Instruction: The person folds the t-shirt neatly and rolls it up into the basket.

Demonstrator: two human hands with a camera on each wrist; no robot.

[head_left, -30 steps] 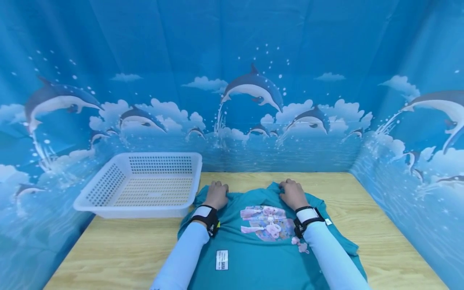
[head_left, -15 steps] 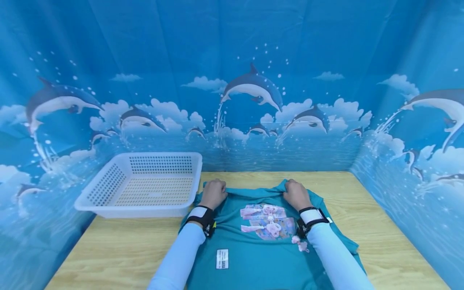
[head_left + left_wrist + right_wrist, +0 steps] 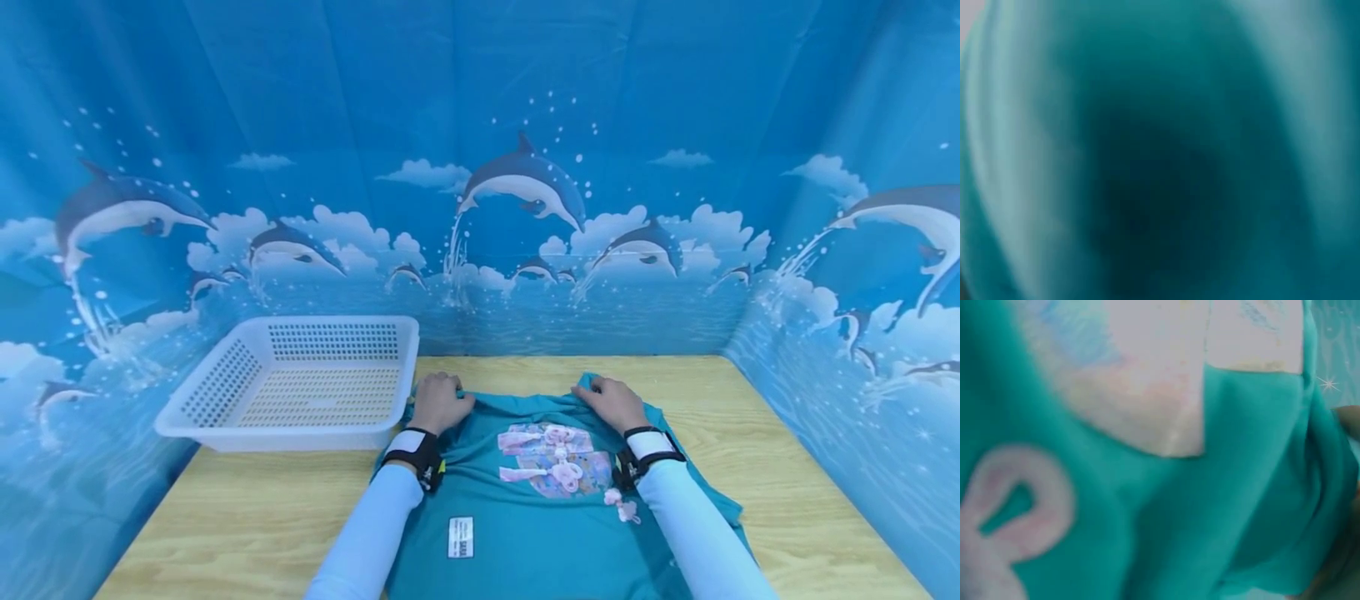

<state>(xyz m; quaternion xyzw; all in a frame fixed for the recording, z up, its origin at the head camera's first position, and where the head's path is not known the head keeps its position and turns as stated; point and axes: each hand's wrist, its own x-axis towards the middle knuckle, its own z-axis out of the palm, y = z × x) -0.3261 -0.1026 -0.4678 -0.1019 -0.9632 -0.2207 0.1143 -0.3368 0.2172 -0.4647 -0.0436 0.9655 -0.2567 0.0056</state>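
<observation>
A teal shirt (image 3: 540, 550) lies spread over the table, with a pink floral patch (image 3: 555, 487), pink knotted trims and a white label (image 3: 461, 537). At its far edge on the left, my left hand (image 3: 439, 405) grips the cloth, its fingertips largely hidden. My right hand (image 3: 617, 405) pinches the same edge further right, and a small peak of fabric stands up beside its fingers. Blurred teal folds fill the left wrist view. In the right wrist view, the patch (image 3: 1141, 394) and a pink loop (image 3: 1054, 500) show close up, with part of my hand at the right border.
A white perforated plastic basket (image 3: 281, 437) stands at the left on the wooden table (image 3: 817, 533), its right side close to the shirt and my left hand. A blue dolphin-print curtain (image 3: 480, 317) encloses the table at the back and sides.
Both hands have drawn slightly apart while gripping the far edge, and the cloth between them has straightened. In the last half second the fingers have shifted on the fabric; the basket stays put.
</observation>
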